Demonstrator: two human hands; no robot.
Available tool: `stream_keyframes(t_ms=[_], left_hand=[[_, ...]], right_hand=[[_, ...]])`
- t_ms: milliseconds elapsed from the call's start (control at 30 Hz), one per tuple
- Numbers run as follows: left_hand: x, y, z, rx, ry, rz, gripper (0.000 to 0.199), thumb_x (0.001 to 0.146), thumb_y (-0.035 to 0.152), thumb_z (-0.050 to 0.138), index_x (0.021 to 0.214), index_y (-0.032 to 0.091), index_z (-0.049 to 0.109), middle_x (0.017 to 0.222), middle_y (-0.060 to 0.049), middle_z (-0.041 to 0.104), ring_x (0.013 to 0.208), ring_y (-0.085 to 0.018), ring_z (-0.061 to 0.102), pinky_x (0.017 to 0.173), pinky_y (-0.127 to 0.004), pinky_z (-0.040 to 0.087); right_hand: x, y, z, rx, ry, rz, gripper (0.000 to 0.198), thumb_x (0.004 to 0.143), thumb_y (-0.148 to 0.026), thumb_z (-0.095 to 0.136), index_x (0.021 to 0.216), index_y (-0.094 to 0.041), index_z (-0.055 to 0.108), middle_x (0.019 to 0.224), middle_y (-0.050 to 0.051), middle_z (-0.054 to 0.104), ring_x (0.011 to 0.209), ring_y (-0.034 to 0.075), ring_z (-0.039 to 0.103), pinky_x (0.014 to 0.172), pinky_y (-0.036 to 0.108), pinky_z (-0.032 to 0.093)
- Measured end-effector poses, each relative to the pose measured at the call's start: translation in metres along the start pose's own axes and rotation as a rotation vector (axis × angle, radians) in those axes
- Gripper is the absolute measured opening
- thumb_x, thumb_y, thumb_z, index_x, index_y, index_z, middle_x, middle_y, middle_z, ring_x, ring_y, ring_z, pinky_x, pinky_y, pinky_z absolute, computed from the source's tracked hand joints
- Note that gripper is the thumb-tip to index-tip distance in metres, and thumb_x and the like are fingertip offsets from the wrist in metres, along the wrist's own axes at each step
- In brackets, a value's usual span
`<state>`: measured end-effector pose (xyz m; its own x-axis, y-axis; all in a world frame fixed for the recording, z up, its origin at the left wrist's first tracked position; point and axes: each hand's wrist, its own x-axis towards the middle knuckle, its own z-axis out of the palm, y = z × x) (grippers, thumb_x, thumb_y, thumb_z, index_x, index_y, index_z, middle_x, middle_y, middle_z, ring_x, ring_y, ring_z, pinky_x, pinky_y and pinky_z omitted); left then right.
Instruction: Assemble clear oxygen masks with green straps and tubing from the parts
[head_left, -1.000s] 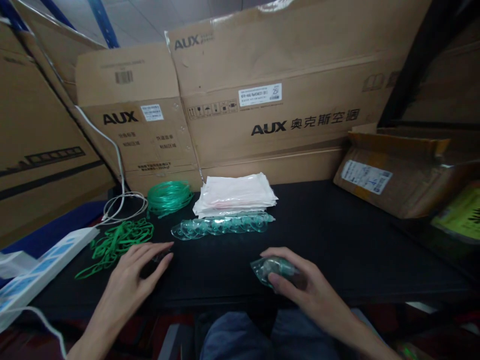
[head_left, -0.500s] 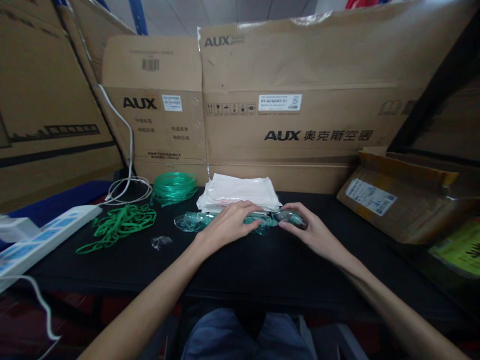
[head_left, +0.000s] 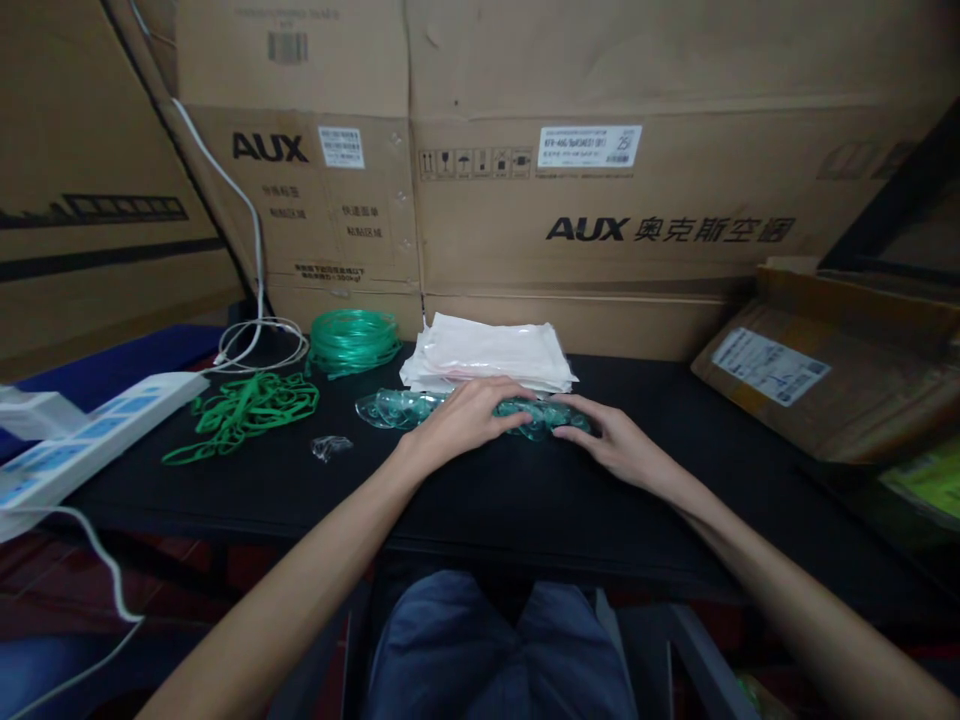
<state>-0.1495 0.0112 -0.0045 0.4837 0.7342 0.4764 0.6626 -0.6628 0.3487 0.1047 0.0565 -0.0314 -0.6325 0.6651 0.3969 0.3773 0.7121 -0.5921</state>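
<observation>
A row of nested clear-green plastic pieces, which look like breathing masks (head_left: 394, 408), lies across the black table in front of me. My left hand (head_left: 469, 415) is over its middle, fingers on the far side and thumb on the near side. At the right end, my right hand (head_left: 611, 440) curves its fingers and thumb around the last pieces. Both palms hide part of the row. Just behind lies a stack of white packets (head_left: 491, 350). To the left are a tangle of green elastic straps (head_left: 255, 410) and a small heap of thin metal strips (head_left: 330, 447).
A coil of green tubing (head_left: 352, 342) sits at the back left, beside a white cable (head_left: 259, 240). A white power strip (head_left: 105, 430) runs along the left edge. Large cardboard sheets (head_left: 487, 240) stand behind; an open carton (head_left: 787, 370) is on the right.
My right hand has moved in toward my left, bringing the end pieces against the row. The view has tipped downward.
</observation>
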Motion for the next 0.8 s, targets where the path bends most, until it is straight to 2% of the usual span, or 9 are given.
stream_keyframes(t_ms=[133,433,600,733,800], left_hand=[[-0.001,0.000,0.000,-0.018,0.005,0.000,0.029,0.098,0.030,0.067,0.125,0.021,0.071,0.127,-0.008,0.075,0.119,-0.025,0.069,0.104,-0.036,0.050],[-0.001,-0.002,0.001,-0.052,0.016,0.018,0.028,0.099,0.029,0.067,0.125,0.020,0.072,0.126,-0.009,0.075,0.119,-0.024,0.069,0.105,-0.037,0.050],[-0.004,-0.001,0.003,-0.034,0.033,0.039,0.031,0.098,0.027,0.067,0.129,0.020,0.069,0.128,-0.009,0.074,0.121,-0.025,0.068,0.107,-0.039,0.050],[-0.002,0.003,0.003,-0.023,0.052,0.038,0.033,0.099,0.029,0.067,0.131,0.020,0.068,0.129,-0.009,0.074,0.123,-0.024,0.067,0.109,-0.038,0.049],[-0.002,0.005,-0.001,-0.002,0.104,0.046,0.033,0.098,0.032,0.067,0.129,0.020,0.069,0.128,-0.009,0.074,0.122,-0.024,0.068,0.108,-0.038,0.049]], right_hand=[[0.001,-0.005,0.003,-0.038,-0.040,-0.055,0.043,0.100,-0.036,0.058,0.142,-0.027,0.058,0.145,0.009,0.065,0.135,0.030,0.059,0.118,0.053,0.043],[0.010,-0.014,0.004,-0.140,-0.112,-0.137,0.047,0.099,-0.040,0.061,0.142,-0.022,0.056,0.142,0.014,0.065,0.134,0.032,0.059,0.117,0.053,0.044],[0.010,-0.019,0.010,-0.159,-0.042,-0.125,0.042,0.103,-0.039,0.054,0.143,-0.025,0.057,0.140,0.012,0.066,0.132,0.031,0.061,0.115,0.053,0.046],[0.010,-0.019,0.012,-0.157,0.024,-0.126,0.043,0.101,-0.041,0.058,0.141,-0.025,0.061,0.139,0.011,0.068,0.127,0.032,0.065,0.113,0.052,0.048],[0.010,-0.017,0.012,-0.158,0.053,-0.131,0.045,0.099,-0.042,0.061,0.141,-0.025,0.061,0.139,0.011,0.069,0.126,0.033,0.066,0.112,0.053,0.049]])
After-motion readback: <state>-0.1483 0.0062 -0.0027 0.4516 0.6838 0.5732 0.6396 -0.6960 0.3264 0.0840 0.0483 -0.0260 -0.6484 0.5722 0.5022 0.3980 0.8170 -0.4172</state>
